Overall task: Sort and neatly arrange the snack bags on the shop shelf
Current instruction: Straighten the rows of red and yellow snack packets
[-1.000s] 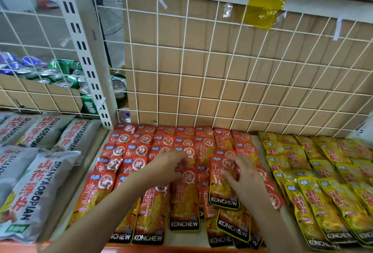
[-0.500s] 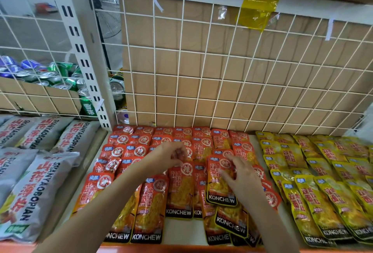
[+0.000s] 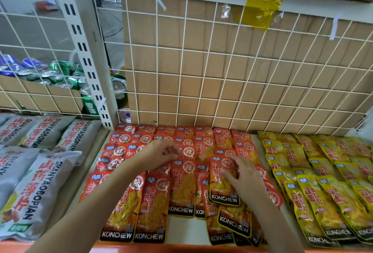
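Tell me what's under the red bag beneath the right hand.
Other red KONCHEW bags, overlapped and skewed, poke out below the top bag. It and the right hand hide how many are stacked.

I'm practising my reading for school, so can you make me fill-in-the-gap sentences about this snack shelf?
The right hand rests on a ___ bag.
The yellow bags lie to the ___ of the red bags.
The grey bags lie on the far ___.
The red bags' black strip reads ___.
Missing: red, right, left, KONCHEW.
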Tool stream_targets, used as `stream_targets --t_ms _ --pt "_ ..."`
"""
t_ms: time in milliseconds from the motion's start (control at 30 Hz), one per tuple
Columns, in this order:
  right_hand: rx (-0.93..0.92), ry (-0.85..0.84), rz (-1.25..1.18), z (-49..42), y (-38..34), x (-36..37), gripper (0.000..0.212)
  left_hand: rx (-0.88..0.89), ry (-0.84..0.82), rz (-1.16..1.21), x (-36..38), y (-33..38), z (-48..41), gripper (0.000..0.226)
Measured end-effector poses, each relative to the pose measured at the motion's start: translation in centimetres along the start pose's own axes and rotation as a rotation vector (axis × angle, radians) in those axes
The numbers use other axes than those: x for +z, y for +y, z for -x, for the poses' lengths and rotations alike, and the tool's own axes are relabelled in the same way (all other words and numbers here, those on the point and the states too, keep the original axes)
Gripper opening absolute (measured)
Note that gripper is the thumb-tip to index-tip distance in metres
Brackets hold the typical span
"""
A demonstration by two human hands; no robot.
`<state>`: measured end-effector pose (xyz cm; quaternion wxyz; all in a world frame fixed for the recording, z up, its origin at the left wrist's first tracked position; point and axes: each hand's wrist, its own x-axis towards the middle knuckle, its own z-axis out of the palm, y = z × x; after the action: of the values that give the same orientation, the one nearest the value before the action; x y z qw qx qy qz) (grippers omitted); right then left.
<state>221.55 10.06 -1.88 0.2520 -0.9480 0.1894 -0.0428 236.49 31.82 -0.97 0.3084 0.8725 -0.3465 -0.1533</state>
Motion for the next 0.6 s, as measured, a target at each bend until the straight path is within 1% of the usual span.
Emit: stream_targets --t_ms 133,333,400,533,567,600 --pt "0.022 -0.018 -0.008 -0.4 -0.2 -0.2 0.060 0.009 -0.043 -0.001 0.2 -0.1 0.0 0.011" --pt "0.017 0.106 -0.126 -0.4 -0.8 -0.9 0.056 -0.004 -0.057 0.003 0.4 -0.1 0.2 0.009" --pt "0.040 0.145 -0.191 -0.7 -1.0 -1.1 0.048 -0.008 -0.057 0.019 0.4 -0.2 0.2 0.009" --pt "0.061 0.199 -0.311 -1.5 -0.9 -1.7 0.019 0.010 -0.055 0.032 0.4 -0.2 0.3 0.009" --pt "0.064 0.193 -0.338 -1.6 -0.9 -2.1 0.015 0.023 -0.051 0.037 0.3 -0.2 0.4 0.009" --pt "0.064 0.188 -0.364 -1.7 -1.0 -2.5 0.018 0.036 -0.041 0.040 0.3 -0.1 0.4 0.009"
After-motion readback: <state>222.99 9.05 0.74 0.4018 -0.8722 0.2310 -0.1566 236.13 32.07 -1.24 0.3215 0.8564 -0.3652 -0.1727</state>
